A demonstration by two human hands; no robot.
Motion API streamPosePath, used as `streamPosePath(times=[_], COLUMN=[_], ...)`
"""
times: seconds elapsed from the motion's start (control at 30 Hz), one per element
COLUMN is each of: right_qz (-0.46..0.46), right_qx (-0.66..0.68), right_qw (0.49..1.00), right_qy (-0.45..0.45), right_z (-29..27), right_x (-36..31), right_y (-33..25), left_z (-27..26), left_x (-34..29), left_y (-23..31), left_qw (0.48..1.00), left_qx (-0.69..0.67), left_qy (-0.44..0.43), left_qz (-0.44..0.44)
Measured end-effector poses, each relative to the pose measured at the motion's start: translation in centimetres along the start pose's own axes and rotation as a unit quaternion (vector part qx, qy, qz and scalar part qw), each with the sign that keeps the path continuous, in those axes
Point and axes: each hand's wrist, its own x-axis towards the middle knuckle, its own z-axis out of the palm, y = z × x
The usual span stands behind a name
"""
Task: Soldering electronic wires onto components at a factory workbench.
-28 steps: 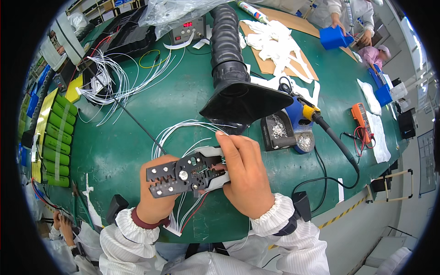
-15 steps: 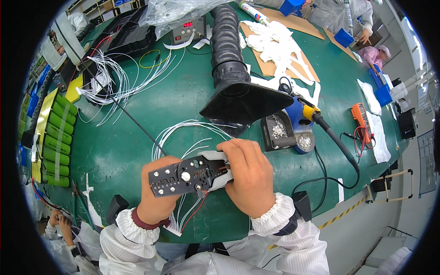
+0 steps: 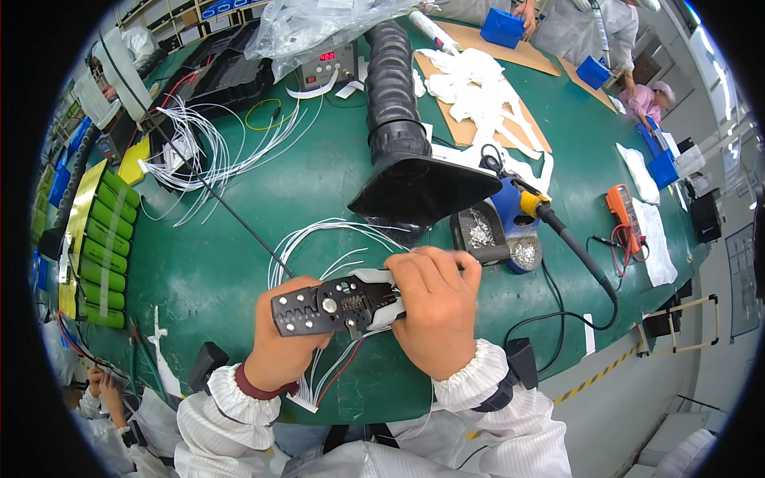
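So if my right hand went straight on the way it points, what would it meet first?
Probably the black fume extractor hood, just ahead of your right hand, though depth is unclear and it might pass underneath.

The green table (image 3: 239,275) bears white wires (image 3: 292,242), brown cardboard (image 3: 522,57) and an orange multimeter (image 3: 620,205).

The stripper (image 3: 329,305) hides the left hand's (image 3: 276,357) fingertips; toward the bench's (image 3: 199,275) far edge, a bag (image 3: 319,30) is cut off.

Right fingers (image 3: 414,275) grip a black wire stripper (image 3: 341,305).
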Motion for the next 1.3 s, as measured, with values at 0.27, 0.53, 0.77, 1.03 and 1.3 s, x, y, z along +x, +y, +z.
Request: streamPosePath(times=[0.27, 0.53, 0.77, 1.03, 1.3], right_qz=[0.026, 0.052, 0.223, 0.248, 0.291], right_qx=[0.149, 0.173, 0.416, 0.515, 0.434], right_qw=[0.986, 0.981, 0.873, 0.819, 0.843], right_qy=[-0.074, -0.076, 0.122, 0.046, -0.127], right_z=[0.1, -0.7, -1.2, -0.1, -4.1], right_x=[-0.2, -0.1, -0.5, -0.3, 4.0], right_y=[-0.1, -1.0, 2.2, 1.2, -2.3], left_z=[0.4, 0.3, 1.8, 0.5, 0.9], left_x=[-0.7, -1.0, 0.4, 0.9, 0.3], left_y=[-0.6, -0.7, -0.2, -0.2, 0.1], left_qw=[0.998, 0.993, 0.990, 0.982, 0.869], left_qx=[-0.040, -0.039, 0.041, 0.050, 0.273], left_qy=[0.024, 0.039, 0.020, 0.016, 0.102], left_qz=[0.039, 0.105, 0.132, 0.181, 0.399])
